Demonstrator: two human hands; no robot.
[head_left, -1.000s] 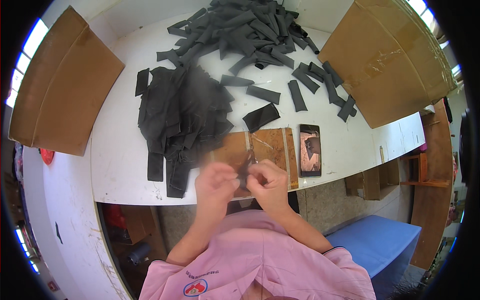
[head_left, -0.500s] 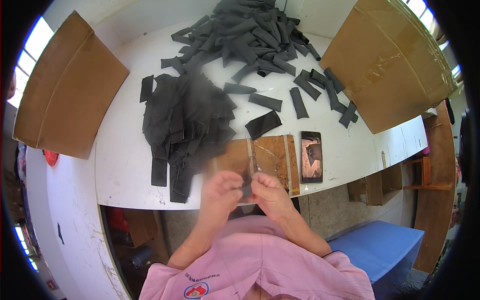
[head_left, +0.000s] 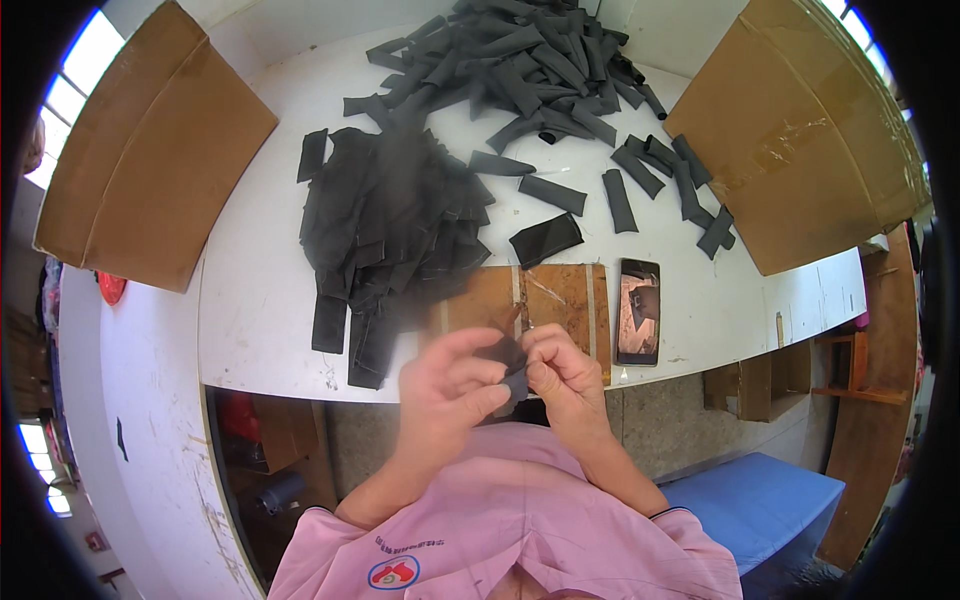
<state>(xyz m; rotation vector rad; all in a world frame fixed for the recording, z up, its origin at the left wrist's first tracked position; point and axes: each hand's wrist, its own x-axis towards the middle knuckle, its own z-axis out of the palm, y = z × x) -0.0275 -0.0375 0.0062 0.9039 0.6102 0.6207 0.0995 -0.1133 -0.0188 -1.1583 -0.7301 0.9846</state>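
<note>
Above the front edge of the table, a small black fabric piece (head_left: 514,384) is between my two hands. My right hand (head_left: 565,378) pinches its edge between thumb and bent fingers. My left hand (head_left: 440,380) has its thumb and fingertips on the other side of the piece, the fingers slightly blurred. Just beyond the hands lies a brown board (head_left: 565,300) with pale tape strips, partly hidden by them. One flat black fabric sleeve (head_left: 546,240) rests at the board's far edge. To the left is a heap of flat black fabric pieces (head_left: 375,220).
A large pile of rolled black fabric tubes (head_left: 540,70) fills the back of the white table (head_left: 255,330). A phone (head_left: 638,312) lies right of the board. Cardboard boxes stand at left (head_left: 150,150) and right (head_left: 800,140). A blue stool (head_left: 755,505) is at lower right.
My left hand has opened somewhat and turned, its fingers spreading around the fabric piece. My right hand has stayed pinched on it. The whole view has shifted slightly.
</note>
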